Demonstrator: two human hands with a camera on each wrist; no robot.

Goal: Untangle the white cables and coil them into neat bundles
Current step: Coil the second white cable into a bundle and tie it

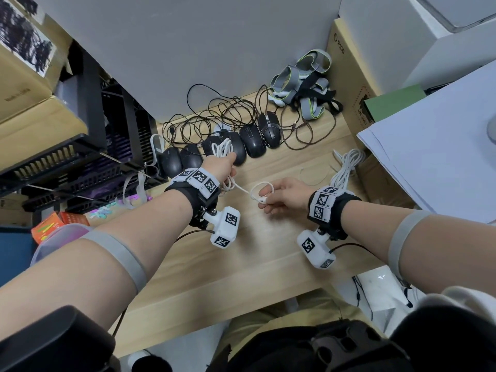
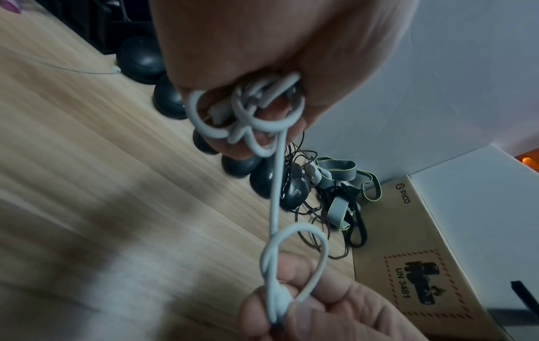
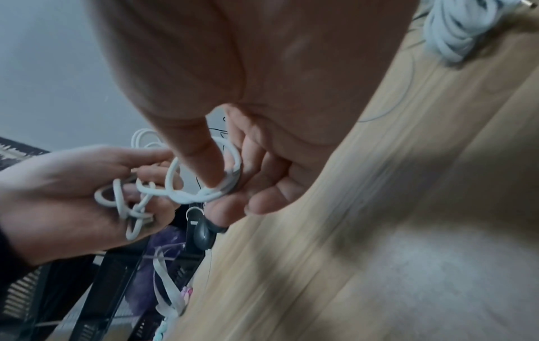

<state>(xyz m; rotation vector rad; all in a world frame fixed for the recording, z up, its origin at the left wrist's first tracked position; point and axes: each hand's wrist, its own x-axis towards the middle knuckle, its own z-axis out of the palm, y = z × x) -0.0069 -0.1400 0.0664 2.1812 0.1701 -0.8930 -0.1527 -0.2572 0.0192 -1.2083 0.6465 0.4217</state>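
Left hand [image 1: 220,163] is fisted round a messy wad of white cable [image 1: 241,187], held above the table [image 1: 257,253] mid-span, near the mice [image 1: 252,140] along the far edge. Right hand [image 1: 284,196] pinches the free end, which forms a small loop [image 2: 294,253] round a finger.

Risks, as I read it:
- pulling the strand taut cinches that loop into a knot
- loops spilling from the left fist [image 2: 245,120] can cross and re-tangle
- the wad may snag the black mouse cords [image 1: 214,116]

One coiled bundle [image 1: 346,167] lies by the right edge.
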